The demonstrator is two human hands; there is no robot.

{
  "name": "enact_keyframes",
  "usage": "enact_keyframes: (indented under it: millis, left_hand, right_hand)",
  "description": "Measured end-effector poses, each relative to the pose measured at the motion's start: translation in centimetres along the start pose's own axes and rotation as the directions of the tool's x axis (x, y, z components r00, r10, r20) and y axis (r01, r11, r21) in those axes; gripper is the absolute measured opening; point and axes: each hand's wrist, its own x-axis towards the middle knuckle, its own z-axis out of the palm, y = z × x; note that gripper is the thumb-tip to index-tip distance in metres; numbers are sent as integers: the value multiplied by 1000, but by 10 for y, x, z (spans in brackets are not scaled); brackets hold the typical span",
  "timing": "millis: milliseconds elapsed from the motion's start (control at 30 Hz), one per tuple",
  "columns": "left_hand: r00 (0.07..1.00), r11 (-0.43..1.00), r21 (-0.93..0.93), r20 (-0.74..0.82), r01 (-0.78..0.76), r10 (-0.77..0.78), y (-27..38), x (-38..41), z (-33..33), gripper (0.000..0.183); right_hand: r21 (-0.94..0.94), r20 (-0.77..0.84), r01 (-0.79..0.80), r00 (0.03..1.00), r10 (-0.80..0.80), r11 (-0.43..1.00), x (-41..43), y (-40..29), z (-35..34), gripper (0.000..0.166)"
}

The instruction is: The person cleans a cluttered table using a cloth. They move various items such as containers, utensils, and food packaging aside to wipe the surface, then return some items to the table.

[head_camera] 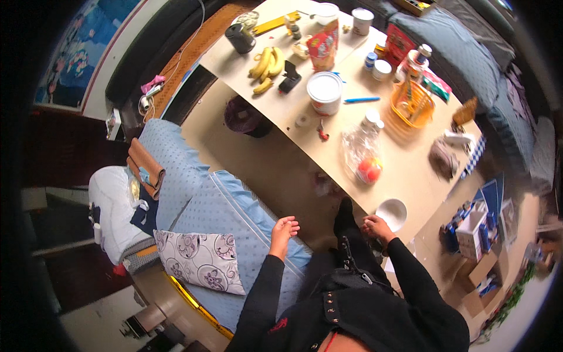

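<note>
My left hand (285, 234) hangs in the air over the edge of the blue-covered sofa (228, 193). Its fingers are slightly bent and apart, and nothing shows in them. My right hand (380, 229) is at the table's near edge, with its fingers curled inward. Whether those fingers hold something small cannot be seen. Beside it stands a white bowl (391, 214); whether they touch is unclear. Farther up the table (404, 176) lies a clear plastic bag (358, 141) with red fruit (369, 170) in it.
Bananas (267, 62), a large white-lidded can (324, 93), a blue pen (362, 100) and an orange plastic basket (412, 105) occupy the table. A dark waste bin (246, 116) stands below its edge. A patterned cushion (200, 262) rests on the sofa. Cardboard boxes (488, 273) sit at right.
</note>
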Motion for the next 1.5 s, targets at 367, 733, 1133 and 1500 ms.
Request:
enact_keyframes:
  millis: [367, 733, 1133, 1500]
  left_hand:
    - [956, 938, -265, -129, 224, -265, 52, 228, -100, 32]
    - [931, 835, -497, -129, 237, -341, 92, 546, -203, 46]
    - [972, 739, -663, -74, 120, -224, 101, 698, -207, 40]
    - [910, 820, -509, -153, 261, -385, 82, 583, -271, 38]
  right_hand:
    - [-840, 179, 406, 834, -523, 360, 117, -222, 149, 19]
    - [-831, -68, 302, 779, -624, 468, 170, -200, 221, 13]
    - [-493, -319, -158, 948, -9, 856, 159, -115, 258, 16]
    - [-521, -297, -173, 955, 12, 836, 131, -140, 259, 18]
